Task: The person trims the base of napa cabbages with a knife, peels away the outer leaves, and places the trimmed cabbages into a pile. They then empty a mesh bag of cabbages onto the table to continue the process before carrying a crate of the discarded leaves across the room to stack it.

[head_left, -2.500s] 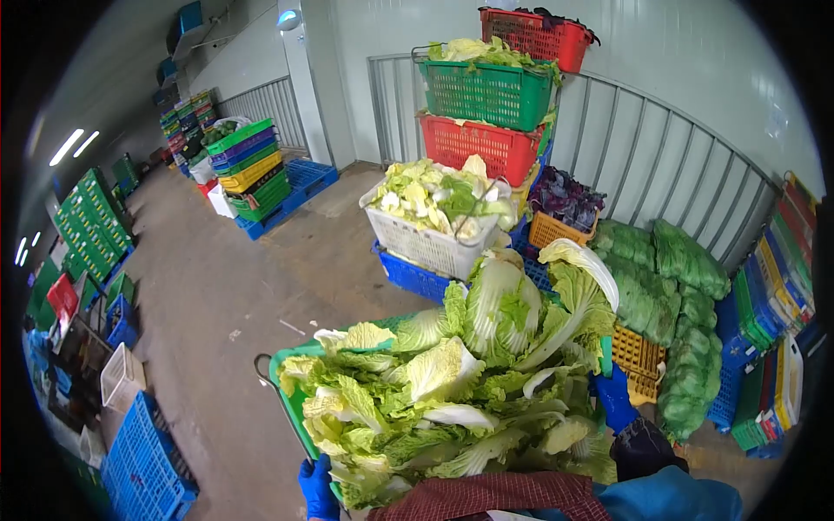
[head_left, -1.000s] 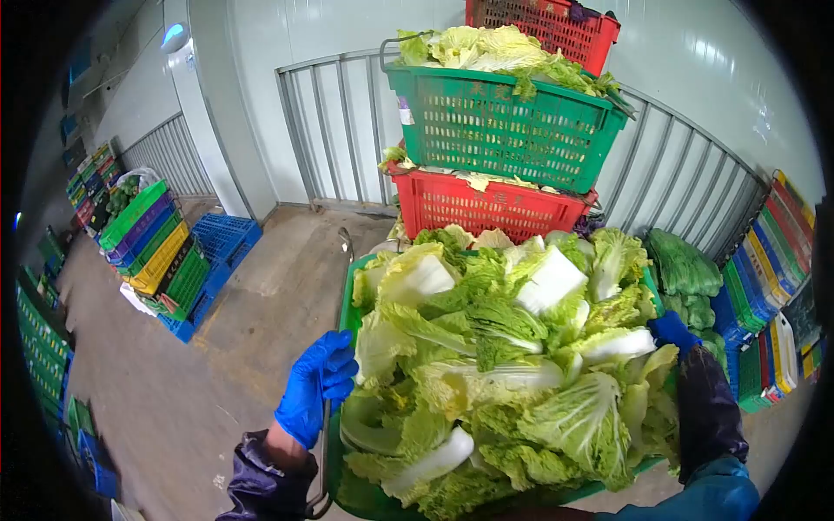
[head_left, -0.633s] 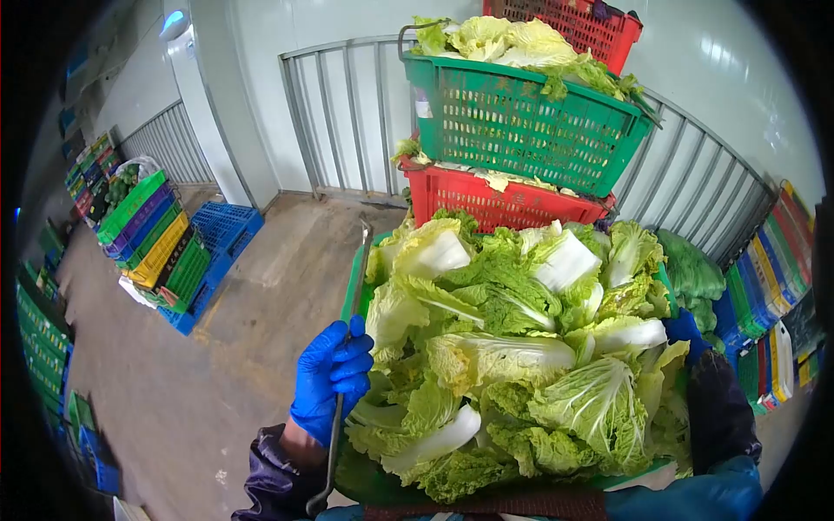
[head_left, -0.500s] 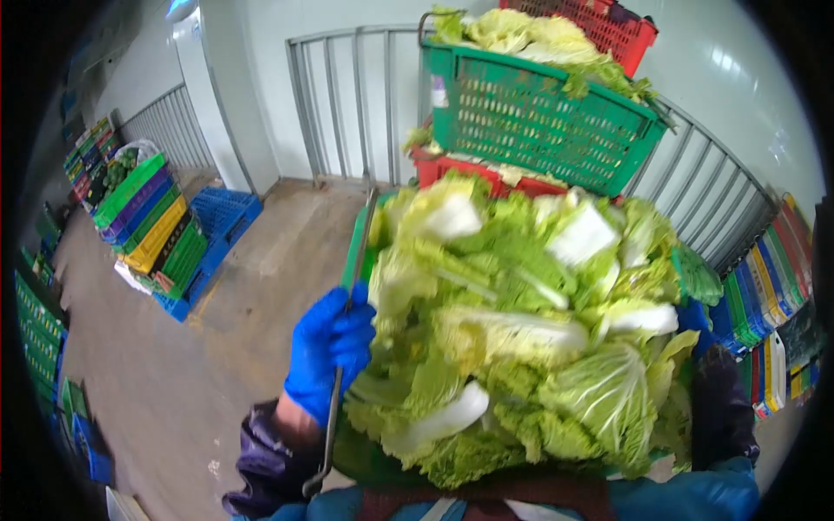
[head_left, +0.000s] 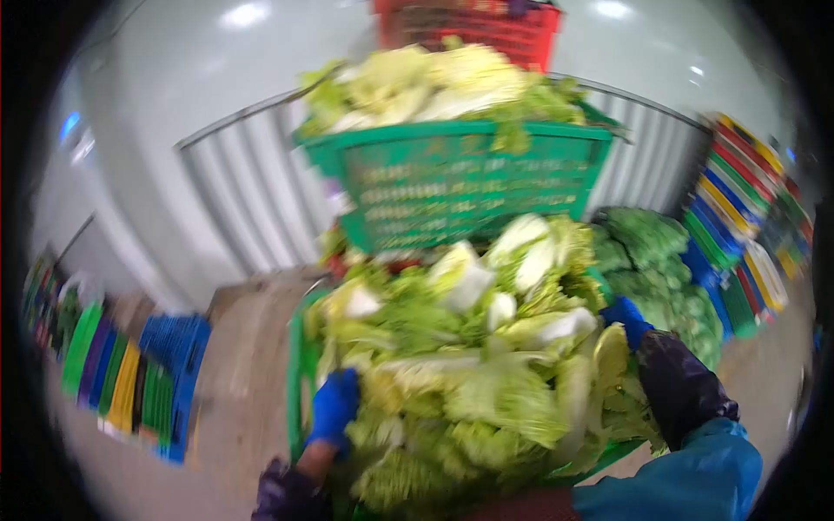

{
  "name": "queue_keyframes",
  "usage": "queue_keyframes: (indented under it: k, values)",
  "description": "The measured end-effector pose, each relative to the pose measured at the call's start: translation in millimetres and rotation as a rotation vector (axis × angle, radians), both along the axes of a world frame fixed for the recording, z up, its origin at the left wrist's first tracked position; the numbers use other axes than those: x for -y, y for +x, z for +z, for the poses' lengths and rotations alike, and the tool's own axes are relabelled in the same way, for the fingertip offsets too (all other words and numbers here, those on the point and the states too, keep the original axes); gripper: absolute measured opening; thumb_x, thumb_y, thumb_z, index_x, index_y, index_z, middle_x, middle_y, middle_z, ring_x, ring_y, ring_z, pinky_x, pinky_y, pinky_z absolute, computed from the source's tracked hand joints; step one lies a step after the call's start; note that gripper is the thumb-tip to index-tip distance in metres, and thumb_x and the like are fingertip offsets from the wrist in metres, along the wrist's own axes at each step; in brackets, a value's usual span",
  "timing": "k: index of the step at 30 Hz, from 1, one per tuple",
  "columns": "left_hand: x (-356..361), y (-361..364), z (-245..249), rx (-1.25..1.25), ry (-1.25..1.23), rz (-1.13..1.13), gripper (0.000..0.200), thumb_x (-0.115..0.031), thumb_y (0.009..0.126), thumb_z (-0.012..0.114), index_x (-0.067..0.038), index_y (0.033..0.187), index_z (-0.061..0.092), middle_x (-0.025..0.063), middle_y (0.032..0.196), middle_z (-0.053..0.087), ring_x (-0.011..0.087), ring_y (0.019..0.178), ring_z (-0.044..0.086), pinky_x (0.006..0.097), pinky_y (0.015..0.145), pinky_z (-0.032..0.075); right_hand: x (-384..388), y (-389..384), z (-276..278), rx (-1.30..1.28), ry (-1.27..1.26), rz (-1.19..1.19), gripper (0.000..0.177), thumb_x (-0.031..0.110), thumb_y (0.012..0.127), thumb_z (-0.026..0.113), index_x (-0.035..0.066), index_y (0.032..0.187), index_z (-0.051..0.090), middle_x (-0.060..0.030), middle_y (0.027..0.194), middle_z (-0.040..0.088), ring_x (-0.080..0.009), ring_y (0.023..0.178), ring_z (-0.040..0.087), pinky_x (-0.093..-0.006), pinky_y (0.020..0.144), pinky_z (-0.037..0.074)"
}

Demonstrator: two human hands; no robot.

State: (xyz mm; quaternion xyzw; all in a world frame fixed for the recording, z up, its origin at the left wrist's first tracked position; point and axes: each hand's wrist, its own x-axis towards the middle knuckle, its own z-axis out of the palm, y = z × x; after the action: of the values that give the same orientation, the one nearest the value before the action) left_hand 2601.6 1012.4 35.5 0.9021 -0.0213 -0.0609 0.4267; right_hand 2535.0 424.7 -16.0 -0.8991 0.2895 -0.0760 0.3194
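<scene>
A green crate (head_left: 297, 373) in front of me is heaped with loose Chinese cabbage leaves (head_left: 508, 395), pale green with white stems. My left hand (head_left: 334, 408), in a blue glove, is closed at the crate's left side. A thin dark length just above that fist looks like the metal hook rod (head_left: 337, 349), though blur hides most of it. On the far right side, my blue-gloved right hand (head_left: 627, 321) is against the crate's rim beside the leaves. Its fingers are blurred and partly hidden, so their grip does not show.
Behind stands another green crate (head_left: 469, 187) full of cabbage, with a red crate (head_left: 469, 30) beyond it. Green bulging sacks (head_left: 651, 260) lie at right, near stacked coloured crates (head_left: 734, 200). More stacked crates (head_left: 113, 369) and a blue pallet (head_left: 178, 347) stand left. Metal railing (head_left: 252, 182) lines the wall.
My view has swung right and the cabbage crate appears more squarely ahead, close to the crate behind. The metal hook rod, plain before in my left hand, is now hardly visible. My right hand has come into clearer view.
</scene>
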Motion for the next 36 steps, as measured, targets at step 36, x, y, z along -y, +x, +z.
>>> queue_keyframes:
  k: [36]
  values:
    - [-141,147,-134,0.206,0.099,-0.301,0.036,-0.034,0.091,0.045,-0.005,0.111,0.053,0.0035,0.077,0.054,0.0105,0.069,0.052,0.0267,0.057,0.044,-42,-171,26,0.027,0.244,-0.441,0.039,0.041,0.079,0.061,0.003,0.075,0.067,-0.0081,0.068,0.063,-0.0153,0.065,0.058,-0.0302,0.064,0.046]
